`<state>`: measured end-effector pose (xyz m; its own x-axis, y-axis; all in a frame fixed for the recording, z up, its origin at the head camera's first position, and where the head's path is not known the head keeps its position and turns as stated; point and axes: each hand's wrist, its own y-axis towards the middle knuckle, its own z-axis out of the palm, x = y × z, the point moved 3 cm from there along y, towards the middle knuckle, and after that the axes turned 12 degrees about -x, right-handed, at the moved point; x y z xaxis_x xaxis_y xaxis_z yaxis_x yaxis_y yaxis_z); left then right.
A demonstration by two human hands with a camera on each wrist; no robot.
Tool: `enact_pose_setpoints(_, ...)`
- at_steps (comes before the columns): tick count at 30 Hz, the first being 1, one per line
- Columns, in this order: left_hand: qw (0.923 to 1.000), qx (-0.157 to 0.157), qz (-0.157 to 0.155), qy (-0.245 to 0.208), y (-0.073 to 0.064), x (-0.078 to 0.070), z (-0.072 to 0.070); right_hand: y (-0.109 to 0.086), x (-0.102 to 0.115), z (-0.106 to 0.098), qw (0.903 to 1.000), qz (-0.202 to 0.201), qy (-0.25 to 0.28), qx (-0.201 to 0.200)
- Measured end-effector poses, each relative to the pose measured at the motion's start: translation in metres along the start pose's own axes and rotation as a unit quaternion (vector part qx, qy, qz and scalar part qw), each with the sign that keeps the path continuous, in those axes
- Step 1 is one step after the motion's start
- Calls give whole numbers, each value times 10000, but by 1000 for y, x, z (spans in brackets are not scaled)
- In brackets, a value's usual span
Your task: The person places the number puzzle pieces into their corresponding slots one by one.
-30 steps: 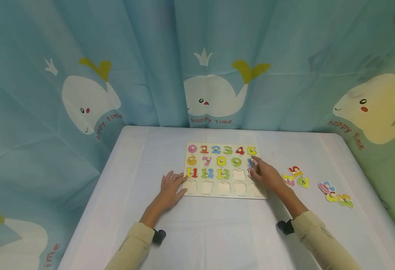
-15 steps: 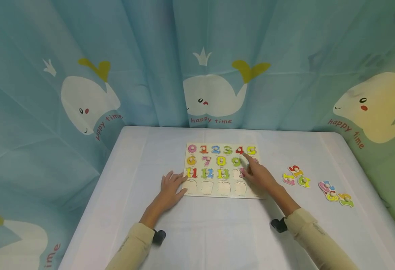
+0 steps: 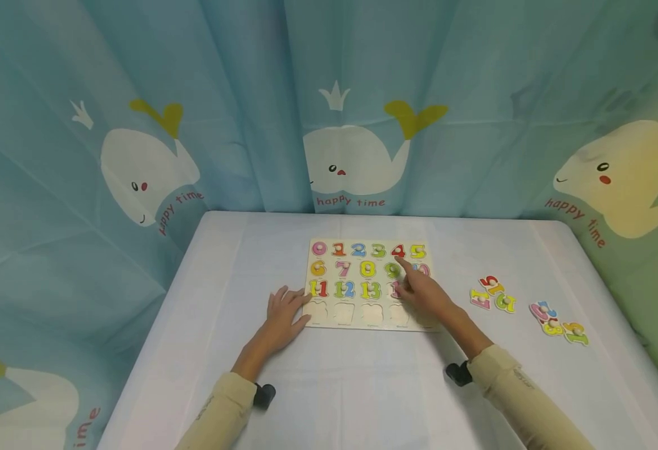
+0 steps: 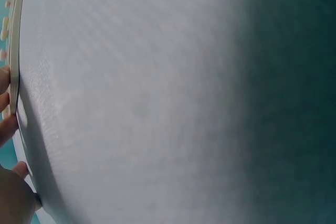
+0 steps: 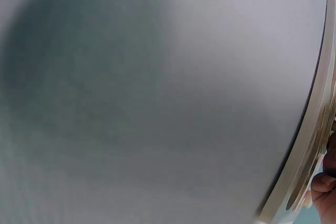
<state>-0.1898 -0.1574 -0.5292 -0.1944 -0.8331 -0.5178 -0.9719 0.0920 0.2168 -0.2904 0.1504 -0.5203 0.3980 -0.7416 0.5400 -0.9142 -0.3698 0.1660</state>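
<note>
A wooden number puzzle board [image 3: 357, 322] lies on the table, its upper rows filled with coloured, knobbed numbers such as the 13 piece [image 3: 370, 290]. My left hand [image 3: 285, 317] rests at its left edge with spread fingers; the left wrist view shows the fingertips [image 4: 7, 128] at the board's side. Over the third row, right of the 13, my right hand [image 3: 428, 295] holds a number puzzle piece [image 3: 394, 289] with a pink-red 1 showing. The rest of that piece is hidden by the hand. Its index finger reaches up near the 4 piece [image 3: 398, 250].
Bare recesses [image 3: 343, 312] run along the board's bottom row. To the right lie loose number pieces in two groups, among them a red-and-orange 15 [image 3: 492, 285] and a green-and-orange piece [image 3: 576, 333]. A whale-print curtain [image 3: 250, 125] hangs behind the table.
My right hand has moved left with the number piece, from the board's right side to the third row beside the 13, uncovering part of the 10. The left hand has stayed put.
</note>
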Motion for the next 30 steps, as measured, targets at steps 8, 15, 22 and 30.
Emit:
enact_pose_setpoints(8, 10000, 13, 8, 1, -1, -1, -1, 0, 5, 1, 9999, 62, -93, 39)
enact_pose_setpoints(15, 10000, -9, 60, 9, 0, 1, 0, 1, 5, 2, 9998, 14, -161, 67)
enact_pose_setpoints(22, 9999, 14, 107, 54, 1, 2, 1, 2, 6, 5, 9998, -33, -173, 135)
enact_pose_setpoints(30, 9999, -41, 130, -2, -2, 1, -1, 0, 9, 9, 9992, 72, -288, 252)
